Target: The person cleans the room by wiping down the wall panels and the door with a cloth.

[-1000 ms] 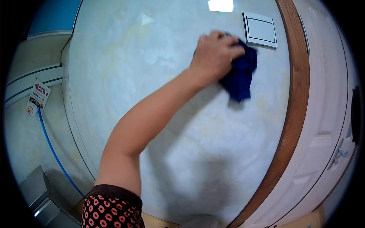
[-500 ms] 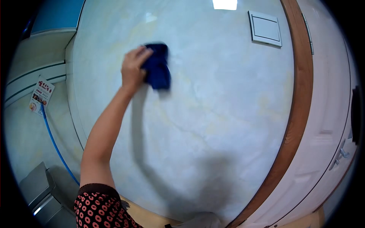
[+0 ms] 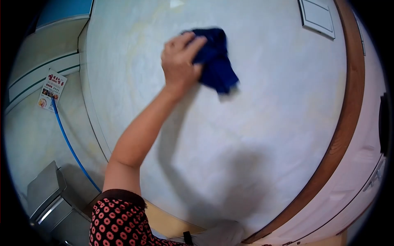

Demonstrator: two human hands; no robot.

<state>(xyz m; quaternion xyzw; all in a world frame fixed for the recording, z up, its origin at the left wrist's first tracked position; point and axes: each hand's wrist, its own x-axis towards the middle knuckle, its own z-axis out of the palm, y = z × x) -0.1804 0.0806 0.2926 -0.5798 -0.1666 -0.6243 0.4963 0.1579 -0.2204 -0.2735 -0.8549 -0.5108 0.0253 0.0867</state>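
My left hand (image 3: 180,61) is raised against a pale marbled wall (image 3: 254,110), its back toward me. The fingers are closed on a dark blue cloth (image 3: 215,61), which spreads out to the right of the hand and lies against the wall. Parts of the fingers are hidden behind the cloth's bunched edge. The forearm reaches up from the lower left, out of a short black sleeve with pink rings (image 3: 119,217). My right hand is out of view.
A white wall switch (image 3: 317,17) sits at the upper right, beside a brown wooden door frame (image 3: 342,123) and a white door (image 3: 353,164). On the left are a printed card (image 3: 52,88), a blue hose (image 3: 72,145) and a grey metal bin-like box (image 3: 49,192).
My left hand has moved the cloth to the right and slightly up across the wall. The view has shifted too, with the switch now nearer the upper right edge.
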